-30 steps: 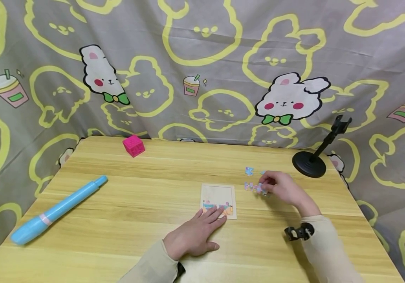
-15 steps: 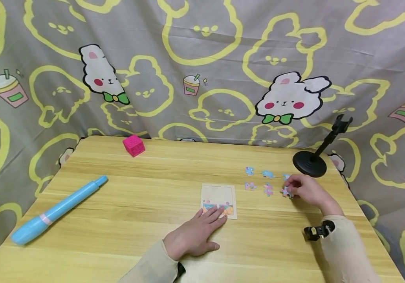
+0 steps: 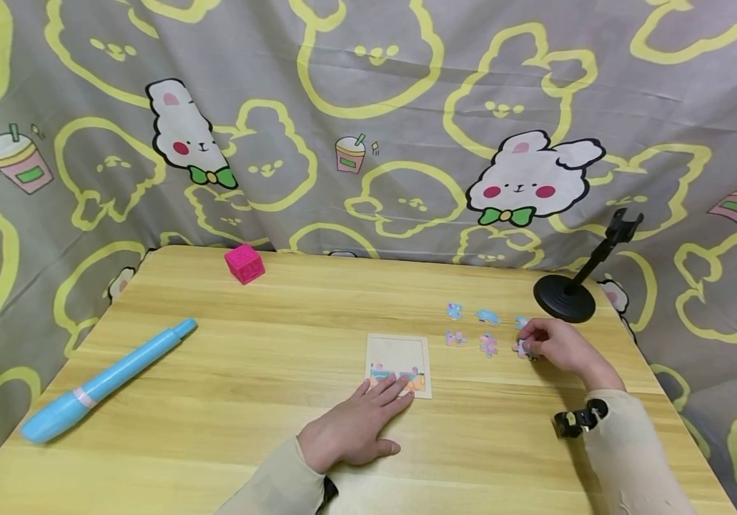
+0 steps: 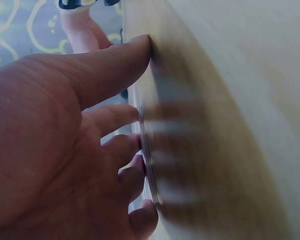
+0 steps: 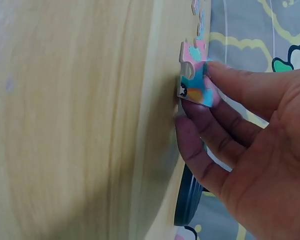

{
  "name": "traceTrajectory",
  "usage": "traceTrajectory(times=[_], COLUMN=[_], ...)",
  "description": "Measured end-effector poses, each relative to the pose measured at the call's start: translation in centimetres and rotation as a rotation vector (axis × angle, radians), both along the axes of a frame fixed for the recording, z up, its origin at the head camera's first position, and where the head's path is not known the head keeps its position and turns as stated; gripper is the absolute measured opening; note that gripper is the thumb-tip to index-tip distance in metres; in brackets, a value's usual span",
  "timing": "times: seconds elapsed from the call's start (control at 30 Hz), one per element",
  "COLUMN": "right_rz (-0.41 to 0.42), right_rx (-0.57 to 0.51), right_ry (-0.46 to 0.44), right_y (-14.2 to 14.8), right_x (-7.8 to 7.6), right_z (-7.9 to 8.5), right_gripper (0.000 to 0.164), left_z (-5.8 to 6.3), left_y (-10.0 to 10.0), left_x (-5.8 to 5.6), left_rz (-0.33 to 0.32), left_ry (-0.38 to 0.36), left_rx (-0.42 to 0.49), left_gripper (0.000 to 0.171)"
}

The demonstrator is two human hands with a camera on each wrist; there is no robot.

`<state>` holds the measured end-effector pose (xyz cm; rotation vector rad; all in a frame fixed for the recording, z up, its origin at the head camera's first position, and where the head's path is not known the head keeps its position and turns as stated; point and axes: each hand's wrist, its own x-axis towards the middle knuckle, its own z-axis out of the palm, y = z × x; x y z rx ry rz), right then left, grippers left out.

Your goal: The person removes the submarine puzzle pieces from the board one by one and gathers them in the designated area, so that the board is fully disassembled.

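Note:
In the head view my left hand (image 3: 354, 427) lies with fingers extended on the lower part of a small wooden puzzle board (image 3: 396, 349). Two colourful pieces sit along its bottom, partly covered by the fingertips. The left wrist view shows those fingertips at the board's edge. Farther right, my right hand (image 3: 564, 352) pinches a jigsaw piece (image 5: 196, 93) between thumb and fingers, low at the table. Beside it a pink-and-blue jigsaw piece (image 3: 487, 345) lies flat, with several more in two rows. One blue piece (image 3: 522, 322) in the back row is partly hidden by that hand.
A black stand (image 3: 564, 297) with a round base is at the back right. A pink cube (image 3: 244, 264) sits at the back left, and a light-blue pen-shaped object (image 3: 111, 380) lies at left. A patterned curtain (image 3: 400, 129) hangs behind the wooden table (image 3: 265, 343).
My right hand has moved right along the pieces, carrying one to the front row's right end, and has held there since half a second ago. The left hand stays on the board.

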<state>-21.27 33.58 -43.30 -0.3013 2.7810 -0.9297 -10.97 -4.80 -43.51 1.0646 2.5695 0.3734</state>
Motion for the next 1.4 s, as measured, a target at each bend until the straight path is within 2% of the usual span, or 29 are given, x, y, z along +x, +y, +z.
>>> traceTrajectory(times=[0.3, 0.47, 0.57, 0.7, 0.8, 1.0, 1.17, 1.4], right_rz=[-0.047, -0.041, 0.004, 0.144, 0.249, 0.380, 0.432, 0.436], right_rx=[0.077, 0.084, 0.080, 0.039, 0.000, -0.052, -0.032, -0.016], right_ry=[0.042, 0.086, 0.125, 0.152, 0.131, 0.065, 0.045, 0.037], right_y=[0.0, -1.6, -3.9, -7.7, -10.7, -15.2, -17.0, -17.5], right_x=[0.5, 0.8, 1.1, 1.6, 2.2, 2.8, 2.7, 2.5], right_z=[0.4, 1.3, 1.8, 1.8, 1.6, 1.1, 0.4, -0.3], right_gripper=[0.012, 0.019, 0.019, 0.016, 0.015, 0.015, 0.021, 0.024], left_z=[-0.2, -0.3, -0.4, -0.4, -0.4, -0.2, -0.1, 0.1], left_y=[0.0, 0.0, 0.0, 0.0, 0.0, 0.0, 0.0, 0.0], left_x=[-0.1, -0.1, -0.2, -0.2, -0.2, -0.2, -0.3, -0.2], left_rz=[-0.001, -0.003, -0.003, -0.002, 0.000, -0.001, -0.003, -0.003], left_ry=[0.007, 0.007, 0.008, 0.011, 0.009, 0.002, -0.008, -0.016], left_rx=[-0.008, -0.012, -0.018, -0.028, -0.029, -0.022, -0.008, 0.010], left_gripper=[0.074, 0.074, 0.074, 0.074, 0.074, 0.073, 0.072, 0.072])
